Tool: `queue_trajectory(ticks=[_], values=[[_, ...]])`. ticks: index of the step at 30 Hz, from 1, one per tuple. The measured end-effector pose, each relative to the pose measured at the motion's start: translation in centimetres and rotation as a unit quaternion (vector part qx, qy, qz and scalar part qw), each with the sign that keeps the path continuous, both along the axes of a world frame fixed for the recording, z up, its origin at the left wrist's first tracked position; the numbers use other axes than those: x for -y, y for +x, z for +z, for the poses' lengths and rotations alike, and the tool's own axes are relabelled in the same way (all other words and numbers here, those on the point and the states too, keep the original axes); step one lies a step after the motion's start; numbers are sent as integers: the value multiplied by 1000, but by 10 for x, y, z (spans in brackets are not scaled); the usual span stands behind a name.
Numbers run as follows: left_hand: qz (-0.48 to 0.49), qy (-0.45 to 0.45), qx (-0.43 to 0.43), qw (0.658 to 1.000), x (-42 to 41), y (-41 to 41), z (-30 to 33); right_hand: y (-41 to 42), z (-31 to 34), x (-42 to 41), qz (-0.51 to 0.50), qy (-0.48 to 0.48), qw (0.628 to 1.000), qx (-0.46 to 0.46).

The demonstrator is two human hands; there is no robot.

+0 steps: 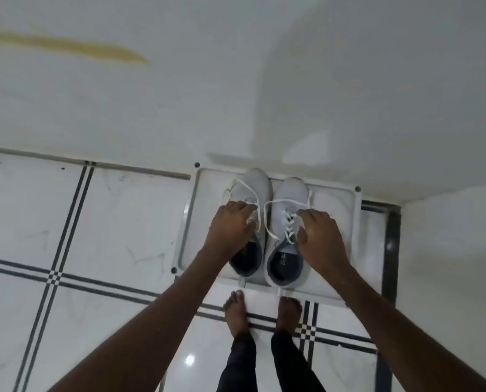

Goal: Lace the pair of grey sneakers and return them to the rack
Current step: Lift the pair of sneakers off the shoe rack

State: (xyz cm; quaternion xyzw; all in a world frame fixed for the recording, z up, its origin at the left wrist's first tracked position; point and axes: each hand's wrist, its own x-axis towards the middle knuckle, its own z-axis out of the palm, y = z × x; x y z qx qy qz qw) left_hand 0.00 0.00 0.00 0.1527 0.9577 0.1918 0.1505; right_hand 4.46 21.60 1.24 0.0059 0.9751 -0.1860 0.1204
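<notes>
The lone head view looks steeply down from standing height at the rack (355,222) by the wall.

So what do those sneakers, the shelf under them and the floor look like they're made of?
The sneakers look like soft matte grey fabric, with flat white laces, probably woven. The shelf looks like smooth white plastic or painted metal; hard to tell. The floor is glossy tile: it mirrors a light.

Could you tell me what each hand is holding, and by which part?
The left hand grips the left sneaker around its tongue; the right hand rests at the right sneaker's laces, grip unclear.
</notes>
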Motion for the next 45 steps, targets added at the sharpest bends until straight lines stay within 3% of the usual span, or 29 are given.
queue_trajectory(ticks=[5,11,17,21,32,45], values=[[3,9,-9,1000,3,24,-35,27,-39,13,12,0,999,31],[103,3,0,995,8,47,-36,41,-49,22,-53,-8,998,16],[300,46,115,946,17,75,-47,52,-59,39,-209,2,978,17],[283,10,147,948,17,69,-53,56,-65,44,-328,-47,941,63],[286,32,139,948,33,105,-23,88,-35,41,-341,-60,936,59],[297,64,86,949,76,287,32,264,9,53,-268,-71,960,-27]])
